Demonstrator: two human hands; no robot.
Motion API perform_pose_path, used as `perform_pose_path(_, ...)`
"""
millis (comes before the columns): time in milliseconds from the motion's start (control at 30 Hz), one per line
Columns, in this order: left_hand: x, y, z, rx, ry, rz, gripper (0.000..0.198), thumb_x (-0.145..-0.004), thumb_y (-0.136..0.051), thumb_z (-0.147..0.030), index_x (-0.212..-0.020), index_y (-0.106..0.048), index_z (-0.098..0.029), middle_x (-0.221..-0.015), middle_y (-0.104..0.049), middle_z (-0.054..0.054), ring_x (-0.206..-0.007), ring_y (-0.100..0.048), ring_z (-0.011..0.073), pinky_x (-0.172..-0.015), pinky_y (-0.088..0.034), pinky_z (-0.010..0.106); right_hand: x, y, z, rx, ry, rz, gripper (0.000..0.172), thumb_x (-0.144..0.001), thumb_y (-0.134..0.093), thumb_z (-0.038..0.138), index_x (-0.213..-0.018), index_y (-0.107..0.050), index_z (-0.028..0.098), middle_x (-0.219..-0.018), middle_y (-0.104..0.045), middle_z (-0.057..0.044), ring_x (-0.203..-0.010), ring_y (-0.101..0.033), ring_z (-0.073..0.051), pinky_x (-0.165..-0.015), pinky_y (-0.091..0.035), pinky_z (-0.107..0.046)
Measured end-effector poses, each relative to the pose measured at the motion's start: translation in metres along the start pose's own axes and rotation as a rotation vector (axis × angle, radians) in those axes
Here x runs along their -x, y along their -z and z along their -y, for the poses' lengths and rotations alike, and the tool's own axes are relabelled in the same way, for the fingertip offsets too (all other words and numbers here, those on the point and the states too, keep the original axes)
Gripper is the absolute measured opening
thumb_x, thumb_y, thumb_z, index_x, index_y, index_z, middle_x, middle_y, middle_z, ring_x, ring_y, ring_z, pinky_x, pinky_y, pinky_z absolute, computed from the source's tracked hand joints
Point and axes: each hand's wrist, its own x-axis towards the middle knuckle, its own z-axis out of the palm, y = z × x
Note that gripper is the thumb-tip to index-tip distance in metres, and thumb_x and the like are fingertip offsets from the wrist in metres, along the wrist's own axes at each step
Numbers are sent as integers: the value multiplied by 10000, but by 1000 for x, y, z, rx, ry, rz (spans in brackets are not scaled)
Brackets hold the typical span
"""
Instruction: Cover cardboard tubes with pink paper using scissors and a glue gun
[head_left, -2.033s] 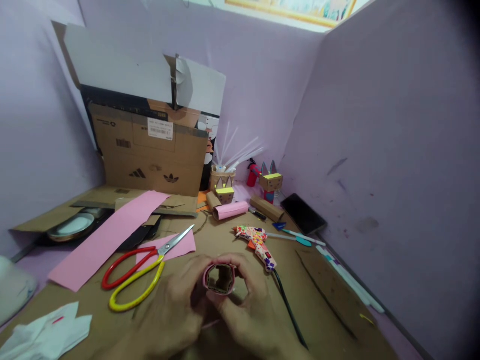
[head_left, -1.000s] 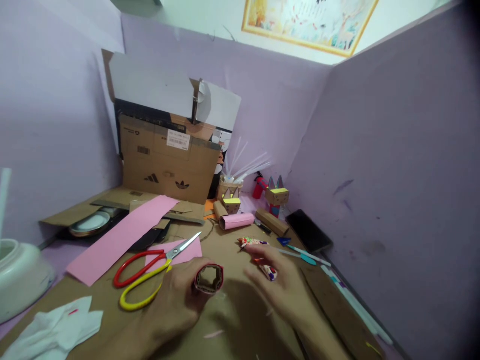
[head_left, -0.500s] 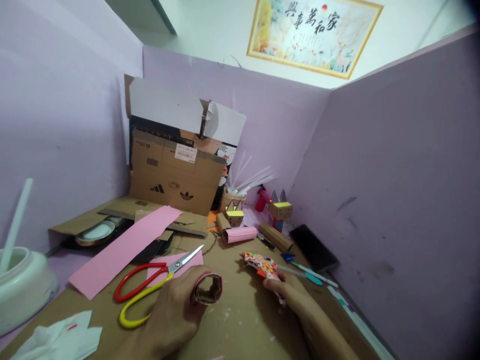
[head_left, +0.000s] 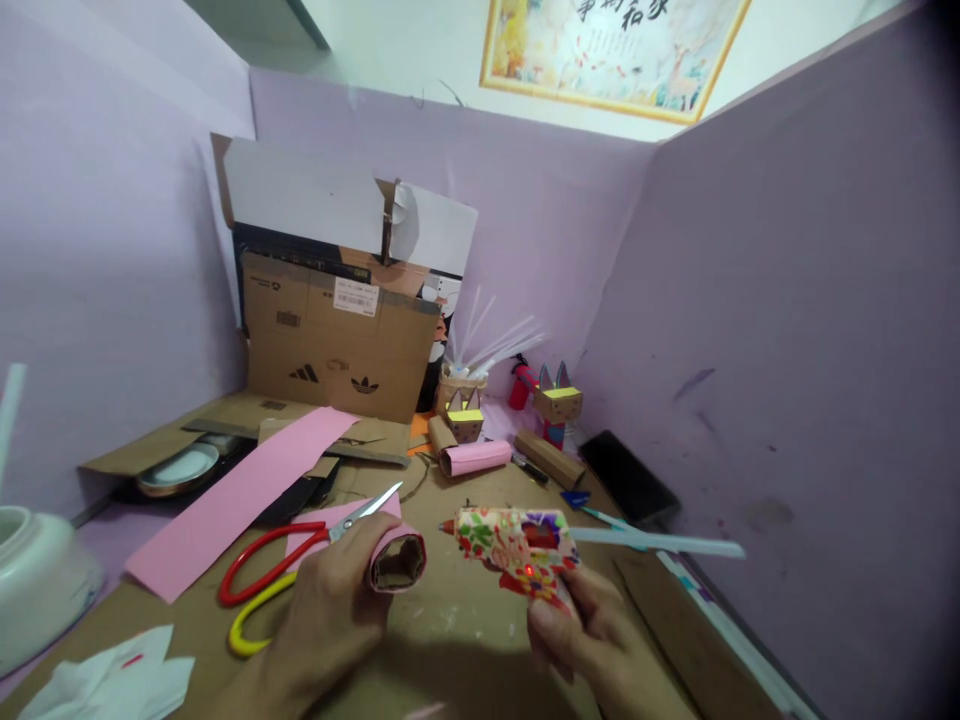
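Observation:
My left hand (head_left: 330,605) is closed around a cardboard tube (head_left: 398,562) covered in pink paper, its hollow end facing me. In my right hand (head_left: 589,635) is a flower-patterned hot glue gun (head_left: 517,545), gripped by the handle. Its nozzle points left toward the tube without touching it, and a long clear glue stick (head_left: 667,543) sticks out of the back. A small red light glows on the gun. Scissors (head_left: 300,545) with one red and one yellow handle lie beside my left hand, partly hidden by it, over a piece of pink paper.
A long pink paper strip (head_left: 247,500) lies at left, near a white pot (head_left: 45,590) and crumpled tissue (head_left: 112,675). Farther back are a pink roll (head_left: 476,458), a cardboard tube (head_left: 550,458), cat-eared figures (head_left: 557,403) and a cardboard box (head_left: 337,340). A black phone (head_left: 628,480) lies right.
My right hand has lifted the glue gun and turned it sideways, nozzle toward the tube. My left hand still holds the tube. The whole view has shifted slightly.

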Motion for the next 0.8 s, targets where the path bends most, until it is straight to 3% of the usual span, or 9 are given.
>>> perform_pose_path(100, 0, -1, 4, -60, -41, -17, 349, -754, -450, -94, -1062, -504, -248, -997, -680, 37, -874, -671, 193, -661, -506, 255, 4, 0, -1, 83, 66, 46, 438, -778, -629, 517, -1070, -678, 194, -873, -685, -70, -821, -626, -230, -814, -497, -350)
perform_pose_path(200, -1, 0, 5, -101, -43, -40, 359, -752, -432, -89, -1072, -498, -240, -1005, -682, 51, -892, -674, 200, -683, -512, 264, 5, 1, -8, 110, 45, 57, 451, -792, -610, 504, -1123, -664, 202, -1087, -676, -98, -1003, -605, -286, -964, -420, -424)
perform_pose_path(467, -4, 0, 0, -233, -77, -64, 372, -726, -410, -77, -1051, -502, -231, -930, -703, 56, -769, -697, 209, -577, -517, 274, 7, -6, -5, 90, -35, 45, 531, -753, -605, 585, -1092, -693, 185, -1126, -687, -112, -1093, -601, -320, -964, -444, -420)
perform_pose_path(600, -3, 0, 0, -259, -62, -59, 365, -724, -413, -78, -1044, -501, -230, -955, -704, 62, -780, -699, 218, -571, -523, 285, 7, -9, -2, 74, -17, 60, 609, -762, -577, 618, -1194, -638, 194, -1165, -672, -105, -1159, -559, -318, -1042, -362, -439)
perform_pose_path(800, -2, -2, 1, -293, -83, -80, 362, -718, -414, -85, -1043, -504, -216, -933, -708, 62, -808, -701, 234, -587, -538, 301, 12, -3, -18, 295, 4, -73, 444, -791, -602, 515, -1126, -676, 233, -1051, -708, -103, -1030, -622, -325, -950, -451, -459)
